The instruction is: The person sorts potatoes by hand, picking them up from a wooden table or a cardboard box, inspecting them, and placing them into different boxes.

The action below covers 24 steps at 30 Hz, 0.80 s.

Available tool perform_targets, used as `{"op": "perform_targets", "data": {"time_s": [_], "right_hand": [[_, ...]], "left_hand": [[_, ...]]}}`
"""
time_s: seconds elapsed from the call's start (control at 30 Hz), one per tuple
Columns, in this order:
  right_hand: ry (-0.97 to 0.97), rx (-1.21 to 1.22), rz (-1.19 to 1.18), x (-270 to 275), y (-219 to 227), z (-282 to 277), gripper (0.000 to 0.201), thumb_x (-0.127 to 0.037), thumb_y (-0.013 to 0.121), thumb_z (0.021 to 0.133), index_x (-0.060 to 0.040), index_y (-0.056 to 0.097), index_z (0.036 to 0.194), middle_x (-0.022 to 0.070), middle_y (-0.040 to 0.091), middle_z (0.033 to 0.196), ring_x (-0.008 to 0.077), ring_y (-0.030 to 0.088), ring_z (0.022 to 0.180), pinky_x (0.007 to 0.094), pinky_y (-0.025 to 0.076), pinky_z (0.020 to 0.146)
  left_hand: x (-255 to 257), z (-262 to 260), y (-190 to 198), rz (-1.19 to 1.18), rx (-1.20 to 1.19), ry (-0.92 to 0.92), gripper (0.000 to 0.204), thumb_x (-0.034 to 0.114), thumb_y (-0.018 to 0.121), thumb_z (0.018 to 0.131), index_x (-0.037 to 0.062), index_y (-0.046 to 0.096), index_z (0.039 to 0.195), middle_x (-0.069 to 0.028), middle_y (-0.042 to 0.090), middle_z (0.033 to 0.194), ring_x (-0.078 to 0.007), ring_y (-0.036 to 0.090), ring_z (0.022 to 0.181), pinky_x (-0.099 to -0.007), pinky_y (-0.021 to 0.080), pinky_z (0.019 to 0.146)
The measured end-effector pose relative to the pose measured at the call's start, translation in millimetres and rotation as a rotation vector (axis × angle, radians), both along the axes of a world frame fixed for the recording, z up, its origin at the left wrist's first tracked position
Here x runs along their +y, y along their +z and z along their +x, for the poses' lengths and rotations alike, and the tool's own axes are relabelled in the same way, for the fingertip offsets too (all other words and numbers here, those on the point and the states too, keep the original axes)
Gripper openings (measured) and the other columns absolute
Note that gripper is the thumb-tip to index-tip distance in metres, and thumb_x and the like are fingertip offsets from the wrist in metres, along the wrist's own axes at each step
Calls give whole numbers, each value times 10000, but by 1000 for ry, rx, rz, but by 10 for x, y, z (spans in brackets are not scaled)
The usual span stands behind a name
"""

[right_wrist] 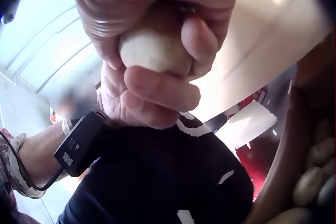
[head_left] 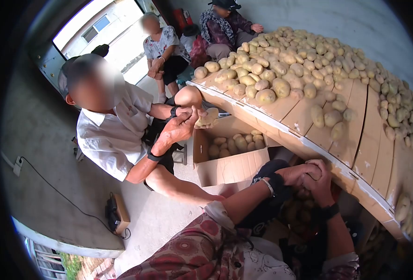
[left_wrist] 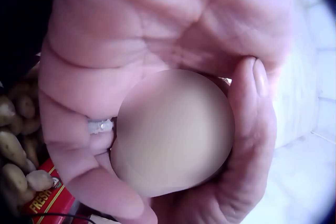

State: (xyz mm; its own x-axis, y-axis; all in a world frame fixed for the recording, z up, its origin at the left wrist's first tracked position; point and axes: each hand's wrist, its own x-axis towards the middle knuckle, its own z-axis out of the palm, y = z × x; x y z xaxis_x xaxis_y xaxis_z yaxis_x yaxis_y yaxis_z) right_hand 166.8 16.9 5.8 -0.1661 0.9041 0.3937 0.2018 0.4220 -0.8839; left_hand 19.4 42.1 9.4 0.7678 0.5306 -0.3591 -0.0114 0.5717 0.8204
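Both hands are together around one pale potato (right_wrist: 152,50), close to the edge of the cardboard-covered platform. In the right wrist view, my right hand (head_left: 322,184) grips it from above, thumb against its side. My left hand (head_left: 292,175) curls its fingers round it from below. Seen from the left wrist, the potato (left_wrist: 173,134) lies between the left palm and curled fingers; its surface is blurred there. In the head view the hands hide most of it. Below them, more potatoes (head_left: 299,212) lie in shadow by my legs.
A large heap of potatoes (head_left: 299,65) covers much of the platform (head_left: 290,109). An open cardboard box (head_left: 234,168) with potatoes stands before a seated person (head_left: 113,121), who holds a potato (head_left: 207,118). Two more people sit at the back. A black cable (head_left: 71,200) runs down the wall.
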Motion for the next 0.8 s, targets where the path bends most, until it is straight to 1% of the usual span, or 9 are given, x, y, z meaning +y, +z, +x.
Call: {"op": "perform_targets", "data": {"time_s": [0.13,0.3,0.43,0.5,0.57,0.67,0.73,0.77,0.8], "right_hand": [[-1,15,36,54,8,-8,301,-89,681,684,-1,584,954,113,628,881,192,618,830,307,483,780],[-20,45,21,112,-26,-48,281,-75,661,686,3,582,944,113,629,852,202,619,795,315,486,755],[-22,37,49,99,0,-74,273,-91,649,691,5,579,936,127,631,843,222,623,775,314,491,734],[-53,53,-46,97,45,-87,284,-110,655,685,6,580,934,128,632,837,231,624,774,319,492,735],[-38,71,45,139,14,-72,277,-113,645,685,4,579,927,129,629,820,239,619,769,326,492,738],[-25,50,43,145,34,-150,253,-101,620,690,3,575,915,129,624,814,234,613,769,326,488,737],[-42,44,9,170,37,-140,235,-91,598,691,3,569,904,122,617,814,223,602,761,323,484,728],[-36,40,16,188,52,-143,235,-91,598,691,3,569,904,122,617,814,223,602,761,323,484,728],[-26,37,29,194,61,-148,235,-89,597,688,5,568,902,118,615,809,215,597,756,322,483,724]], "left_hand": [[96,12,-127,-21,-42,71,461,505,567,793,88,606,987,-96,655,820,-224,616,710,-318,478,704],[59,41,60,-71,-26,140,468,506,557,806,85,592,1008,-99,646,843,-226,613,737,-334,477,679],[200,-27,-150,-87,-78,10,462,498,542,823,98,584,1051,-83,634,884,-221,615,774,-335,485,676],[148,7,-68,-67,-71,68,431,484,522,838,142,528,1102,-57,587,873,-185,575,768,-312,462,687],[172,-1,-64,-52,-77,46,426,444,516,854,117,517,1127,-70,589,891,-174,573,770,-310,470,685],[156,25,-171,-25,-135,183,418,446,512,853,100,544,1085,-76,590,911,-169,568,778,-302,464,683],[177,42,-217,-101,-208,133,390,436,499,863,102,557,1055,-62,601,879,-161,563,758,-296,455,670],[160,31,-140,-94,-212,138,390,436,499,863,102,557,1055,-62,601,879,-161,563,758,-296,454,670],[114,31,-14,67,-242,162,382,444,497,863,114,554,1047,-49,605,845,-156,562,722,-287,448,645]]}}
